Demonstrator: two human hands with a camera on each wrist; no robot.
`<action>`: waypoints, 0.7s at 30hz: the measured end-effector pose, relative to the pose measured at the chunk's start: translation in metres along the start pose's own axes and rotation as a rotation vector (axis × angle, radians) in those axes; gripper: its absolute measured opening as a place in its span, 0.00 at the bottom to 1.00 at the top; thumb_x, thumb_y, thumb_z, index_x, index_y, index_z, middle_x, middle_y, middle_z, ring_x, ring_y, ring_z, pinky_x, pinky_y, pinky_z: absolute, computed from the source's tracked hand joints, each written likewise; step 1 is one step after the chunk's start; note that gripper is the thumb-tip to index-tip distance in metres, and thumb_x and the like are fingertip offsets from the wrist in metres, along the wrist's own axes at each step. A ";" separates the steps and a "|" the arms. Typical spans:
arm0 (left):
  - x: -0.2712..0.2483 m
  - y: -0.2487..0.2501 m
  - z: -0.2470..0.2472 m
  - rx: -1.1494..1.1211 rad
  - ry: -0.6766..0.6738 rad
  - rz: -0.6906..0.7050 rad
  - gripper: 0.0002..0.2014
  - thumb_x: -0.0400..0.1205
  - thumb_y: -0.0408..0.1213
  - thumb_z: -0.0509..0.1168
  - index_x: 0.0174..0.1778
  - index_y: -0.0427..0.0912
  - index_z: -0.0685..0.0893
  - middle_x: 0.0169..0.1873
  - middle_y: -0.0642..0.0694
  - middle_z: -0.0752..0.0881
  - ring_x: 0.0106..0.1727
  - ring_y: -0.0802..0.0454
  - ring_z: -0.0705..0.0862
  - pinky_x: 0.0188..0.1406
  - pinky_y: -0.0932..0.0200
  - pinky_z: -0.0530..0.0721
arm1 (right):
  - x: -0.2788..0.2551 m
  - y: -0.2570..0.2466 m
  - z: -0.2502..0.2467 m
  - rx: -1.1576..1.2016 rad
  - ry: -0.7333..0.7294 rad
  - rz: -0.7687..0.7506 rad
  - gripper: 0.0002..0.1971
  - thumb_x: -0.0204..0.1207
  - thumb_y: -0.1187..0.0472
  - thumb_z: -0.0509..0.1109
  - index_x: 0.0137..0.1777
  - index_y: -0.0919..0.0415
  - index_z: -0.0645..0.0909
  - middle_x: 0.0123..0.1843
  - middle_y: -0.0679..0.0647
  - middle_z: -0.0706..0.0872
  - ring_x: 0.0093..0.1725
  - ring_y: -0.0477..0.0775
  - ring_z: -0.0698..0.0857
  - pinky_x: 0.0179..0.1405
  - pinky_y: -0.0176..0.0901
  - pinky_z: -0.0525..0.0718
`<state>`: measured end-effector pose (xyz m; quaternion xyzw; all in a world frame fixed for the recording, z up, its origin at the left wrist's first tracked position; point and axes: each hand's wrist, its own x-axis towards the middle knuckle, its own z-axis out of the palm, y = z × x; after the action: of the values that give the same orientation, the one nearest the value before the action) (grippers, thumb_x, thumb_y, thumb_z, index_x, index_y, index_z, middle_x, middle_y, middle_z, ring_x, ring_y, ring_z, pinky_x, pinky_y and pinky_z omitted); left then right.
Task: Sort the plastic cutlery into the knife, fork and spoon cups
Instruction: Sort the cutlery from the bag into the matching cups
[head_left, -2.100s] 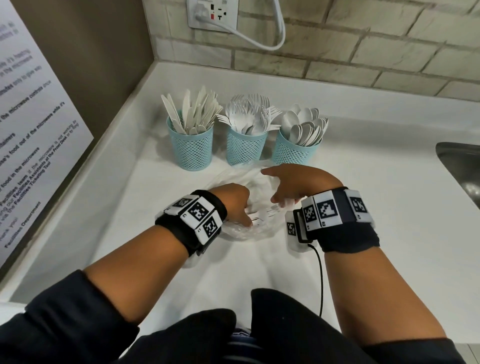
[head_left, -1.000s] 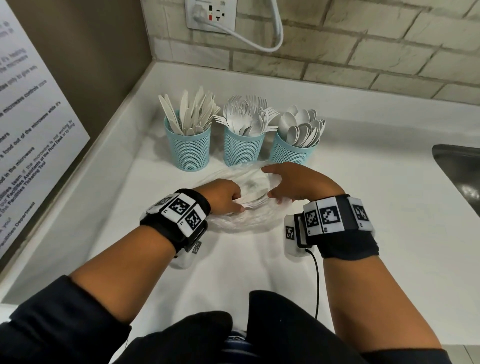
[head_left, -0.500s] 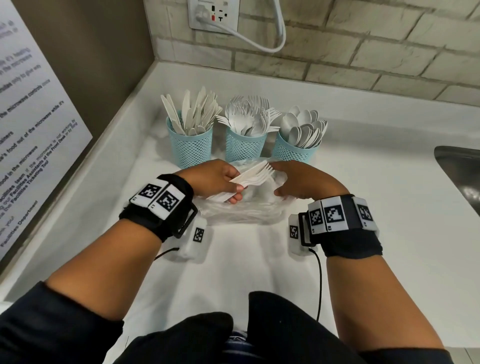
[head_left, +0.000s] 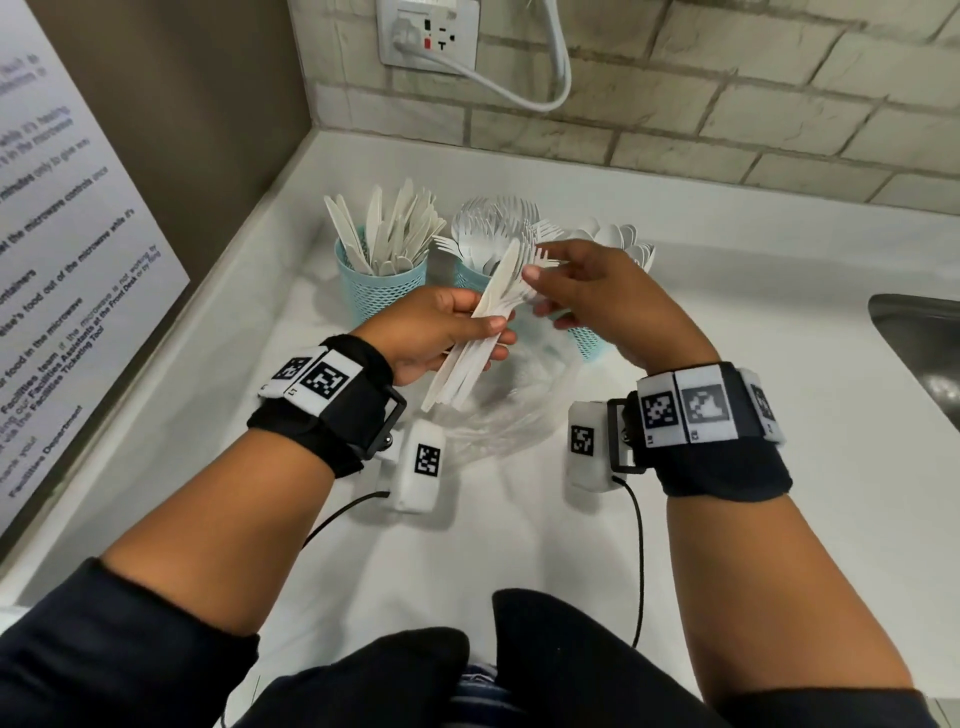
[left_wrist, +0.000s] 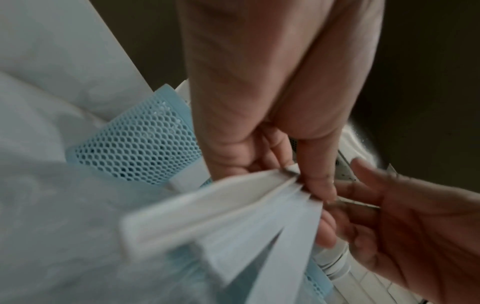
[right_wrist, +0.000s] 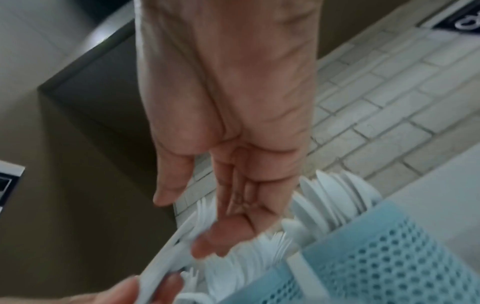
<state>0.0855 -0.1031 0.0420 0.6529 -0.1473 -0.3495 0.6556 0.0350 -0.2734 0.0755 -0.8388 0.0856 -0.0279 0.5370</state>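
Left hand (head_left: 441, 332) is clutching a mixed bundle (head_left: 483, 322) mid-frame, right hand (head_left: 587, 296) is pinching one fork (head_left: 543, 258); a loose grip could be spilling the rest.

We stand at a white counter (head_left: 753, 332) set in a corner. Behind it runs a pale brick wall (head_left: 727, 104) with a socket (head_left: 427, 32) (a white cable (head_left: 545, 98) plugged in). Left, a brown panel (head_left: 182, 104) bears a notice (head_left: 67, 249); right, a steel sink (head_left: 924, 353).
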 end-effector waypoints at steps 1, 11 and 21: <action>0.000 0.001 0.001 -0.012 -0.011 -0.002 0.07 0.81 0.29 0.63 0.52 0.40 0.84 0.34 0.50 0.91 0.35 0.58 0.89 0.36 0.65 0.88 | 0.001 -0.001 0.004 0.095 0.008 -0.002 0.21 0.77 0.59 0.71 0.68 0.62 0.74 0.43 0.54 0.86 0.37 0.46 0.86 0.37 0.36 0.82; -0.002 -0.003 0.002 -0.093 -0.047 -0.009 0.08 0.84 0.29 0.58 0.52 0.38 0.83 0.35 0.48 0.91 0.34 0.54 0.90 0.35 0.61 0.89 | 0.007 0.012 0.019 0.213 0.095 0.007 0.07 0.74 0.68 0.72 0.51 0.64 0.82 0.37 0.56 0.86 0.22 0.41 0.82 0.24 0.30 0.80; -0.001 -0.009 0.007 -0.122 0.038 0.038 0.10 0.84 0.34 0.58 0.55 0.36 0.83 0.36 0.45 0.91 0.33 0.52 0.89 0.34 0.60 0.88 | 0.008 0.014 0.024 0.235 0.144 0.022 0.02 0.77 0.65 0.70 0.46 0.62 0.79 0.33 0.55 0.83 0.20 0.41 0.81 0.22 0.32 0.81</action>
<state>0.0780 -0.1072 0.0339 0.6152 -0.1256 -0.3329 0.7036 0.0450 -0.2591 0.0525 -0.7651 0.1290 -0.0919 0.6242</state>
